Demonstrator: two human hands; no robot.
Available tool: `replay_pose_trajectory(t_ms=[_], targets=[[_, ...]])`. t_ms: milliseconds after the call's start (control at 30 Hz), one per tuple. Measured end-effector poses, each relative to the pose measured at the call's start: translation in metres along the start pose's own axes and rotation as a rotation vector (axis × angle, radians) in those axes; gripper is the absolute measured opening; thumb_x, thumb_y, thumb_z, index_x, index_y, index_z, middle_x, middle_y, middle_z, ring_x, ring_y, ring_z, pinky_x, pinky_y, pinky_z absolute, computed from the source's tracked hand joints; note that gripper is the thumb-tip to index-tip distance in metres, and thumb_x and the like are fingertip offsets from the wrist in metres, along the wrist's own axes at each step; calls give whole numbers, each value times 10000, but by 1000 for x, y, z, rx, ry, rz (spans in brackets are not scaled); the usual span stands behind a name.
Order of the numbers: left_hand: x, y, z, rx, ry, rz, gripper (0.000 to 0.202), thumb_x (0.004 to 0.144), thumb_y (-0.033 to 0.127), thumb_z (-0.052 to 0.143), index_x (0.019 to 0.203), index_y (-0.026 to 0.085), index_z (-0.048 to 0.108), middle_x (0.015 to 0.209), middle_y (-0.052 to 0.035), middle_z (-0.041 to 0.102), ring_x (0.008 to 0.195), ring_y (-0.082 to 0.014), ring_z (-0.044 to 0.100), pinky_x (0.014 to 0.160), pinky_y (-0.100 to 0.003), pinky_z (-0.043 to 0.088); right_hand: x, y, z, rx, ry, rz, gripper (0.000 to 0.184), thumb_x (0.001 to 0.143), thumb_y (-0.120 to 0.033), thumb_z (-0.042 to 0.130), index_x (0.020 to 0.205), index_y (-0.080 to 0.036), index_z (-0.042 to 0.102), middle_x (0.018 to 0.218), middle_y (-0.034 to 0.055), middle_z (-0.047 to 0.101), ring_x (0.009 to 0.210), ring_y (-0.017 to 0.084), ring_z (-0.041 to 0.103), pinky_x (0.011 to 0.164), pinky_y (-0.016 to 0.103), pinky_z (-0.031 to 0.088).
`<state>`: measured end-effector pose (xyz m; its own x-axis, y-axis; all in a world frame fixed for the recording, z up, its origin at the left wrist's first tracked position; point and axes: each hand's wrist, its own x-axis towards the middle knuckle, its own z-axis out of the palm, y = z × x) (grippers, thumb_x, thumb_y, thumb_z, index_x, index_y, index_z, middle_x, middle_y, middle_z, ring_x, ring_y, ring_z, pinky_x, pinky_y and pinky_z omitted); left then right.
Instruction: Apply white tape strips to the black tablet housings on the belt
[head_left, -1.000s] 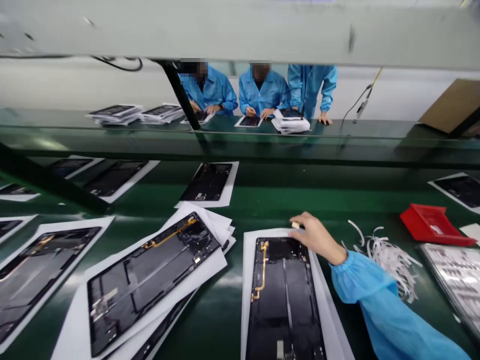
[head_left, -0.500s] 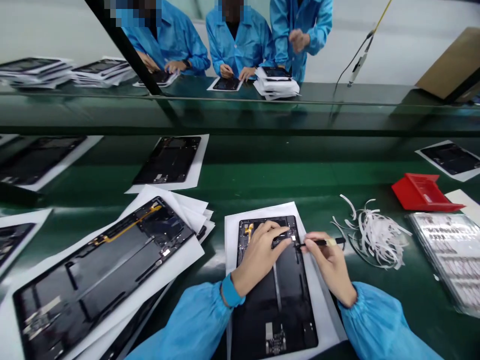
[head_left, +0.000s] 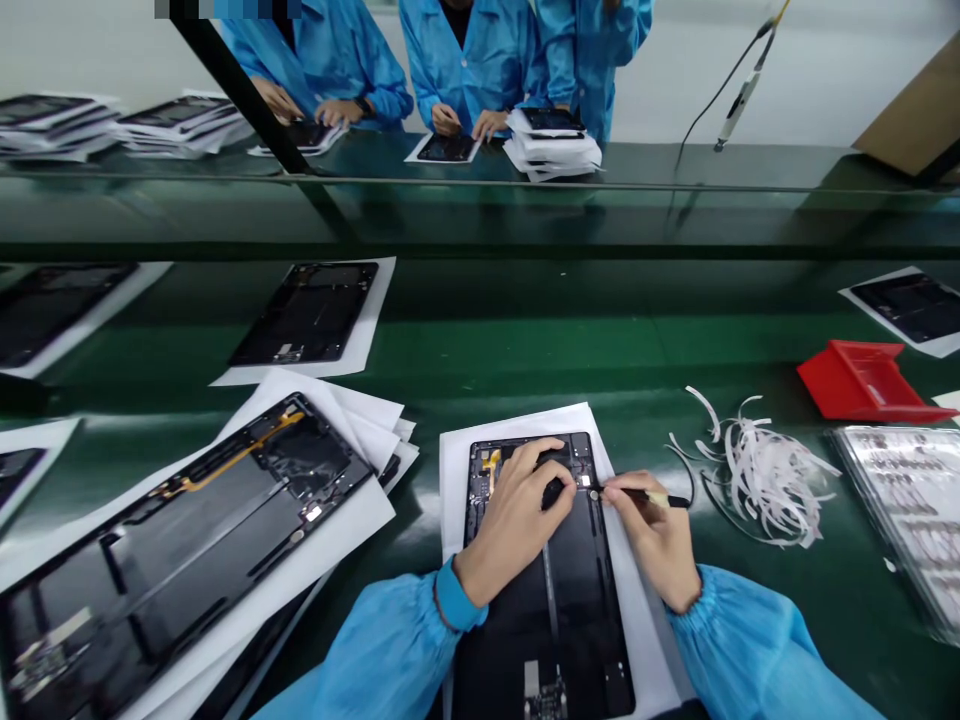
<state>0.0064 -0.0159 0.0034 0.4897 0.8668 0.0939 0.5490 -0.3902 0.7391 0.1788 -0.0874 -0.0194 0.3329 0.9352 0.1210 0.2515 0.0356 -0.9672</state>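
Observation:
An opened black tablet housing (head_left: 581, 600) with small circuit parts lies on white paper sheets (head_left: 645, 640) in front of me. My left hand (head_left: 517, 500) rests on its upper half. The left thumb and index fingertips meet beside the right edge; what they pinch, if anything, is too small to make out. My right hand (head_left: 656, 530) grips slim black tweezers (head_left: 636, 495) with a pale band, between thumb and fingers. The tip points left at the housing's upper right edge, close to my left fingertips.
Another opened tablet housing (head_left: 202, 530) lies tilted on stacked paper at left. To the right are curled white strips (head_left: 772, 480), a red bin (head_left: 866, 380) and a clear tray (head_left: 907, 510) of small parts. Co-workers in blue coats (head_left: 469, 60) sit across the bench.
My left thumb and index finger, apart before, have come together. My right hand keeps its grip on the tweezers at the housing's edge. The view has shifted slightly.

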Motion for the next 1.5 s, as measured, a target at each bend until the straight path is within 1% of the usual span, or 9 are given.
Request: replay_pose_trajectory(t_ms=[100, 267, 533, 733, 1000, 1133, 1267, 1433, 1500], targets=[[-2, 0, 0, 27, -19, -3, 126, 859, 95, 613, 816, 210, 645, 1272, -62, 564, 1207, -286, 515, 1048, -487, 394, 0, 2, -1, -32, 7, -16, 141, 895, -325, 644, 832, -220, 715, 812, 36, 668, 776, 175, 650, 701, 276, 537], [-2, 0, 1, 51, -35, -5, 125, 864, 96, 608, 830, 213, 632, 1291, -59, 552, 1224, -280, 503, 1054, -480, 395, -1, 4, -2, -44, 15, 19, 131, 885, -324, 654, 839, -221, 720, 826, 39, 681, 783, 182, 658, 711, 278, 541], [-3, -4, 7, 116, 11, 25, 159, 808, 53, 643, 796, 210, 626, 1256, -63, 580, 1172, -293, 554, 989, -499, 449, -2, 10, -1, -6, 14, 39, 175, 878, -376, 656, 827, -221, 717, 810, 40, 684, 782, 183, 662, 706, 258, 547], [-3, -3, 9, 131, 25, 16, 162, 809, 60, 637, 788, 221, 625, 1264, -49, 581, 1189, -291, 549, 1003, -513, 437, -5, 15, 1, 32, 52, 107, 207, 838, -417, 695, 859, -213, 726, 845, 57, 706, 796, 204, 684, 719, 272, 569], [-2, -4, 10, 139, 40, 22, 162, 796, 62, 640, 788, 222, 619, 1259, -52, 587, 1185, -297, 552, 982, -511, 448, -5, 13, 3, 5, -40, 93, 193, 858, -402, 676, 829, -220, 735, 856, 53, 733, 852, 217, 690, 790, 292, 551], [-2, -3, 9, 136, 28, 24, 166, 791, 55, 637, 786, 220, 616, 1252, -50, 581, 1178, -287, 548, 976, -482, 453, -4, 12, 1, -5, -40, 76, 189, 867, -393, 668, 828, -222, 737, 842, 51, 731, 841, 214, 689, 770, 294, 552], [-2, -1, 7, 132, 10, 13, 150, 807, 73, 629, 798, 222, 616, 1267, -47, 568, 1192, -286, 527, 995, -487, 432, -2, 6, -1, -7, -17, 76, 182, 841, -389, 694, 798, -219, 746, 830, 57, 741, 823, 222, 698, 750, 305, 563], [-2, -1, 6, 131, 2, 9, 139, 816, 87, 625, 795, 223, 610, 1263, -46, 569, 1164, -286, 535, 982, -481, 436, 1, -1, -4, 7, 58, 119, 155, 802, -372, 733, 776, -220, 755, 794, 52, 749, 750, 213, 714, 667, 287, 582], [-2, -1, 6, 131, 3, 12, 137, 817, 90, 624, 798, 225, 614, 1262, -43, 568, 1167, -285, 534, 978, -474, 441, 3, -2, -4, 6, 70, 120, 144, 795, -364, 739, 774, -223, 756, 795, 49, 751, 747, 210, 717, 662, 284, 586]])
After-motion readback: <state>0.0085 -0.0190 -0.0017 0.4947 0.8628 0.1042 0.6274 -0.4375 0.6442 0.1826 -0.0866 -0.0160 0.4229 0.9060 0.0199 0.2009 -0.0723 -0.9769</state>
